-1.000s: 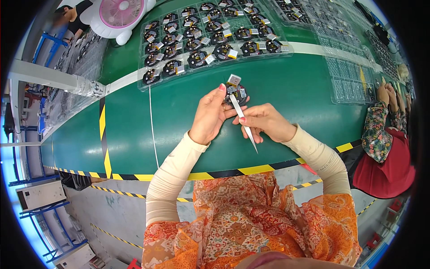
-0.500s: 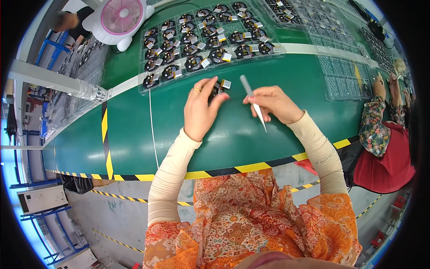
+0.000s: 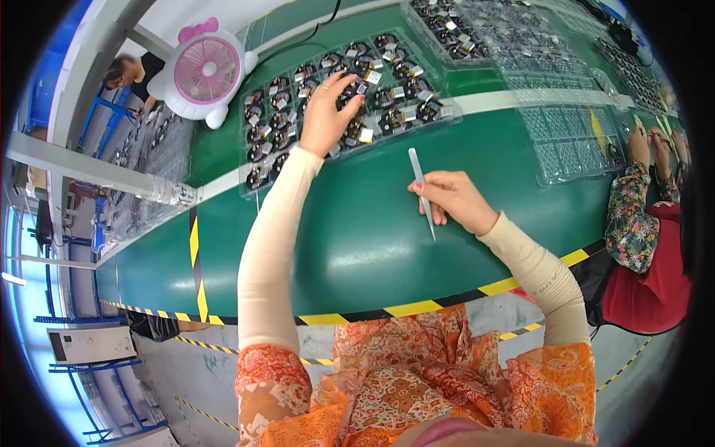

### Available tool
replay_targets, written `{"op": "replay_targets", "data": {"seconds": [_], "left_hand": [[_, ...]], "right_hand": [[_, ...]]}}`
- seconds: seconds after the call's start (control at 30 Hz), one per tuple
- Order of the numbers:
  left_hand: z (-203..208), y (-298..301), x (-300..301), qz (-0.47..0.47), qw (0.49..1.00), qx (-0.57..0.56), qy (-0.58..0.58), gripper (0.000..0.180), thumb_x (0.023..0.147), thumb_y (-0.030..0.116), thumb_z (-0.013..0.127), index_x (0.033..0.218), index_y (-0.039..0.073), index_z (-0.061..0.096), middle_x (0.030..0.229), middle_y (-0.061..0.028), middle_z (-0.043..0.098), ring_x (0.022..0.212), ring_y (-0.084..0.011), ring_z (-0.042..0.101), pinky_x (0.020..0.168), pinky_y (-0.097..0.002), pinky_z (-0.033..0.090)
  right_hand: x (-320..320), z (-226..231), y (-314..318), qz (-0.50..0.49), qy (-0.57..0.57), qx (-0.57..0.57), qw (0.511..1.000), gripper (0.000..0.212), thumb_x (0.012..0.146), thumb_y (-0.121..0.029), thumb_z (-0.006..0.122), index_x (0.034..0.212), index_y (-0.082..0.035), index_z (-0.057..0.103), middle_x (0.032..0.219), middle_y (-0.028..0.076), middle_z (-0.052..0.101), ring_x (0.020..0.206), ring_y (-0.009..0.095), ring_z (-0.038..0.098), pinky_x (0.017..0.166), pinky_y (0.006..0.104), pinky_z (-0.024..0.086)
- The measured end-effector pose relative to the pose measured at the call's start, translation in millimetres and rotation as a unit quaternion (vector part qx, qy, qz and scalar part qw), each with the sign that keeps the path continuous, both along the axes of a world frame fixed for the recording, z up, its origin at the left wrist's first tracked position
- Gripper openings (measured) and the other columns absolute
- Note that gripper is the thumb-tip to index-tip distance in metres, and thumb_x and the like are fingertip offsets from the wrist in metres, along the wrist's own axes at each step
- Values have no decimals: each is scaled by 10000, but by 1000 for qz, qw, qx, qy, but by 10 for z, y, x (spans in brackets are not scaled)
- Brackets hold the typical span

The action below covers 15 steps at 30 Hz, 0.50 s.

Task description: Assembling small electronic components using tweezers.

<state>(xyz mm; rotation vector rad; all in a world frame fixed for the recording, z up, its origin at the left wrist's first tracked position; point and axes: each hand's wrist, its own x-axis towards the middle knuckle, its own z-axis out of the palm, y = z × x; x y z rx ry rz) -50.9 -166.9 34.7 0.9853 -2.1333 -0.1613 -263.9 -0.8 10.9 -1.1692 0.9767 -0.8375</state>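
Observation:
My left hand (image 3: 326,113) reaches over the clear plastic tray (image 3: 447,112). Its thumb and fingers close on a small round black electronic part (image 3: 360,88) with a silver, yellow-edged battery (image 3: 372,77) at its far side. Several similar round black parts with attached batteries sit in rows in the tray. Some lie hidden under my hand. Over the green table, to the right, my right hand (image 3: 453,197) is closed round a pair of metal tweezers (image 3: 415,165); their tips point down toward me.
A pink and white fan (image 3: 208,71) stands left of the tray. More trays (image 3: 570,141) lie at the right, by a co-worker's hands (image 3: 640,145). A grey post (image 3: 89,160) crosses the left side. Yellow-black tape (image 3: 413,308) marks the table's near edge.
My left hand has carried the round black part from the green table forward, over the tray. My right hand keeps the tweezers at nearly the same place. The view has shifted slightly.

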Motion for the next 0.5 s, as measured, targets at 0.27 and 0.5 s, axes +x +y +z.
{"op": "replay_targets", "data": {"seconds": [0.27,0.5], "left_hand": [[-367,-883,-91,-47,975,74,-205,360,828,148,572,1185,116,536,1271,-164,460,1200,-331,406,974,-362,356],[-346,-950,-239,-53,962,-16,-266,288,806,64,511,1056,129,639,1152,-131,560,1068,-325,516,927,-390,404]], "right_hand": [[48,0,25,-15,-42,16,999,237,885,-210,542,776,-5,587,568,10,548,424,56,475,399,195,385],[11,-7,-29,-10,-36,9,999,260,883,-217,540,718,-19,565,569,9,550,420,51,472,396,193,378]]}}
